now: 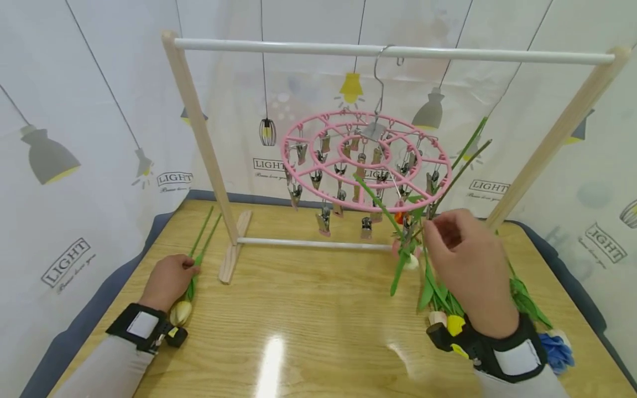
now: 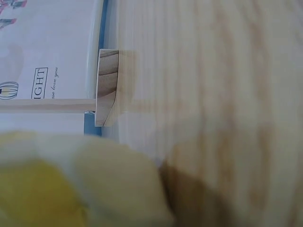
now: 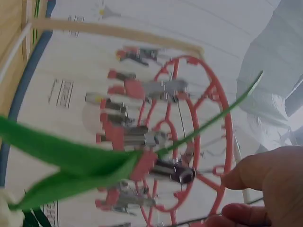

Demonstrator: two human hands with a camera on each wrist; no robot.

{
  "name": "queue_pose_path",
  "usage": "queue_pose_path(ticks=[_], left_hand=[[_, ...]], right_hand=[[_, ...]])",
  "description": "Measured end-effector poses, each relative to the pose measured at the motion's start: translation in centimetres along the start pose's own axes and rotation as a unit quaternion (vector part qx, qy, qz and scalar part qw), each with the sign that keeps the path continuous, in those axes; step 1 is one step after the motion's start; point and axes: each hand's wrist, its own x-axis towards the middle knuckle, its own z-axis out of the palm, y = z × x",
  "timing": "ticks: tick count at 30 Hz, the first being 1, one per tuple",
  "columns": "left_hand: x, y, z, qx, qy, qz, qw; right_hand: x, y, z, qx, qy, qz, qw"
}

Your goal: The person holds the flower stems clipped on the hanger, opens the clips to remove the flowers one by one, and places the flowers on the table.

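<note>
Pinching a thin green stem point(image 1: 460, 166) between fingertips, the right hand point(image 1: 470, 271) works at the 4 o'clock rim of a pink round clip hanger point(image 1: 365, 160); its grip is closed on the stem just beside a metal clip point(image 3: 173, 172), as the right wrist view shows; the hanger hooks over the white top rail point(image 1: 393, 51) of a wooden rack point(image 1: 196, 124) standing on the bench point(image 1: 308, 326); another flower point(image 1: 393, 237) hangs head down from a clip at 5 o'clock on the ring; more artificial flowers point(image 1: 527, 304) lie on the bench under and beside the right wrist; at the rack's 8 o'clock the left hand point(image 1: 166, 279) rests on the bench, fingers curled round two green stems point(image 1: 204, 237) of a pale tulip point(image 1: 180, 313), whose bud lies by the wrist and fills the left wrist view, blurred.
</note>
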Motion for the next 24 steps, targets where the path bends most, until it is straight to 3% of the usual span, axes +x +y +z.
queue_pose_path(ticks=[2,5,10,15,24], left_hand=[[-0.1,0.0,0.1,0.0,0.0,0.0,1.0],[-0.2,-0.1,0.2,-0.001,0.0,0.0,1.0],[-0.4,-0.1,0.4,-0.002,-0.003,-0.003,1.0],[-0.2,-0.1,0.3,0.001,-0.004,-0.008,1.0],[-0.1,0.1,0.0,0.007,0.001,0.001,1.0]], right_hand=[[0.7,1.2,-0.8,-0.041,0.015,-0.008,0.999],[2.0,3.2,-1.3,-0.07,0.049,-0.07,0.994],[4.0,6.3,-1.0,-0.053,0.098,-0.183,0.977],[5.9,8.4,0.3,-0.046,0.101,-0.271,0.956],[7.1,9.6,1.8,-0.002,0.117,-0.295,0.948]])
